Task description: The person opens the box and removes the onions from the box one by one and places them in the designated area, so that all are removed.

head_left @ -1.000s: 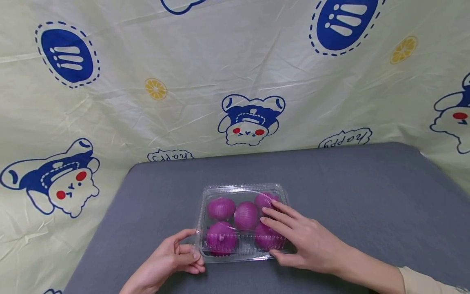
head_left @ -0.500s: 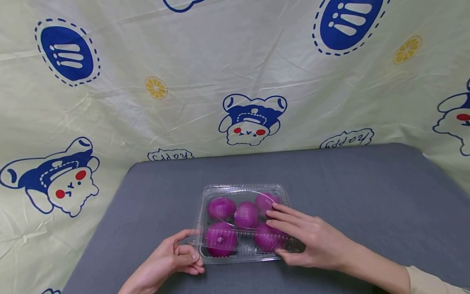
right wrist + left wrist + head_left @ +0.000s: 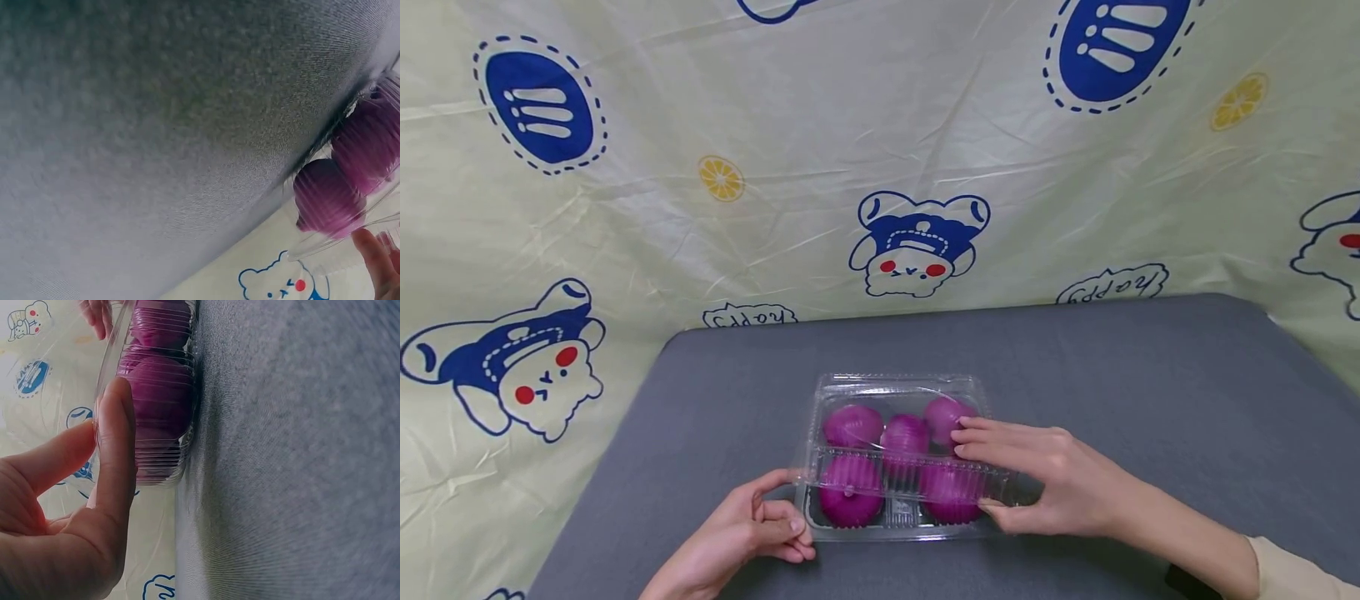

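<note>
A clear plastic clamshell box (image 3: 898, 532) with several purple onions (image 3: 852, 492) in it lies on the grey table. Its hinged lid (image 3: 895, 471) is partly raised along the near side. My right hand (image 3: 1052, 475) grips the lid's near right corner, thumb below and fingers on top. At the near left corner, my left hand (image 3: 745, 525) pinches the box's edge between thumb and index finger. The left wrist view shows those fingers on the rim, beside an onion (image 3: 159, 397). In the right wrist view, only fingertips (image 3: 373, 256) show near the lid and an onion (image 3: 328, 194).
The grey table (image 3: 1112, 375) extends around the box on both sides. Behind it hangs a pale printed cloth (image 3: 790, 233) with cartoon figures. A small dark object (image 3: 1191, 582) shows under the right forearm at the front edge.
The lid's near edge has come up off the box and moved away from me. My right hand has shifted slightly right with it; the left hand has stayed nearly in place.
</note>
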Motion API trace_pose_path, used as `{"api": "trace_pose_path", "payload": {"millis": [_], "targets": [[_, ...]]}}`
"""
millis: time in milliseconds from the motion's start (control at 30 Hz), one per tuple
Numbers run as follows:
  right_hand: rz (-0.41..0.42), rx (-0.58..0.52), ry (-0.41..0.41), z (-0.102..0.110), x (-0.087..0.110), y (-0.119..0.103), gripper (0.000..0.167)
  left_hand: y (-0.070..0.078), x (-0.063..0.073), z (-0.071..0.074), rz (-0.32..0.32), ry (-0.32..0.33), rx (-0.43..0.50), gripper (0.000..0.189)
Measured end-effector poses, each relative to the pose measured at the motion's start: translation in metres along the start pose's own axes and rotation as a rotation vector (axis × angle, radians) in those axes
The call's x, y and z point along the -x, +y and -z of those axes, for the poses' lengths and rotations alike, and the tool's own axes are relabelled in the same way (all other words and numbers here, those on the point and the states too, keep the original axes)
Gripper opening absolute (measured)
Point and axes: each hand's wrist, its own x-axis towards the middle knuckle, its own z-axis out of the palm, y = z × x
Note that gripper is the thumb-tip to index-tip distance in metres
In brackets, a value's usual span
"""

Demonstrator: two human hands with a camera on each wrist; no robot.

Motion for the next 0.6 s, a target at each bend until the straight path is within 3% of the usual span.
{"api": "trace_pose_path", "payload": {"millis": [200,300,467,600], "targets": [[-0.094,-0.03,0.011,0.004,0.012,0.0,0.065,0.0,0.0,0.0,0.001,-0.002,0.003,0.065],[-0.103,-0.058,0.022,0.005,0.015,0.002,0.064,0.0,0.001,0.001,0.002,0.002,0.001,0.066],[-0.099,-0.138,0.075,0.009,0.015,0.006,0.06,-0.001,0.001,0.0,0.003,0.007,0.006,0.067],[-0.166,-0.187,0.108,0.015,0.011,0.007,0.063,-0.002,0.002,0.001,-0.021,-0.01,-0.004,0.066]]}}
